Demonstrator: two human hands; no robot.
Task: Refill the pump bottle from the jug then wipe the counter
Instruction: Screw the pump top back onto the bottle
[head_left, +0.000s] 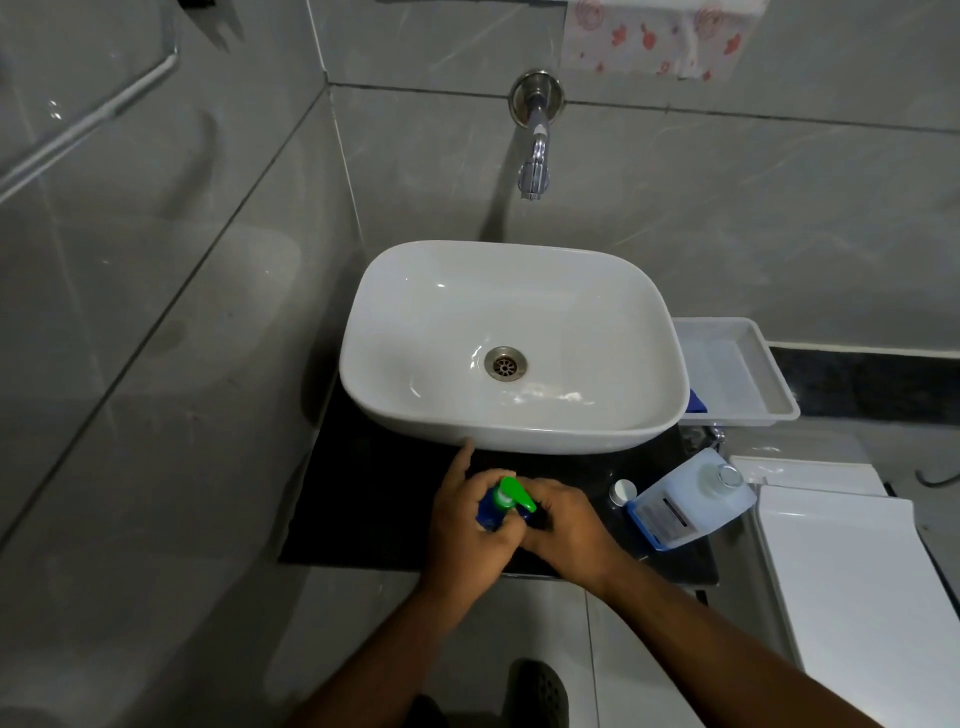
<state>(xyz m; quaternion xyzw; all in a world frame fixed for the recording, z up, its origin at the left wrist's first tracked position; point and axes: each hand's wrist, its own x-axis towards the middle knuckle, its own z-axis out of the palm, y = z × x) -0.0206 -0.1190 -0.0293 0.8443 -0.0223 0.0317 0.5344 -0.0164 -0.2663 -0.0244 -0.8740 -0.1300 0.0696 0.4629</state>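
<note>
A blue pump bottle (489, 516) with a green pump head (513, 493) stands on the black counter (363, 499) in front of the white basin. My left hand (465, 525) wraps around the bottle's body. My right hand (563, 522) is closed against the bottle's right side, just below the pump nozzle. A clear jug (685, 499) with a blue label lies tilted at the counter's right end, its mouth uncapped. Its small white cap (622, 490) rests on the counter beside it.
The white basin (511, 431) fills the counter's back, under a chrome wall tap (535, 156). A white tray (769, 384) sits right of the basin, a blue item (696, 402) at its corner. A white toilet lid (852, 587) lies to the right. My shoe (537, 693) shows below.
</note>
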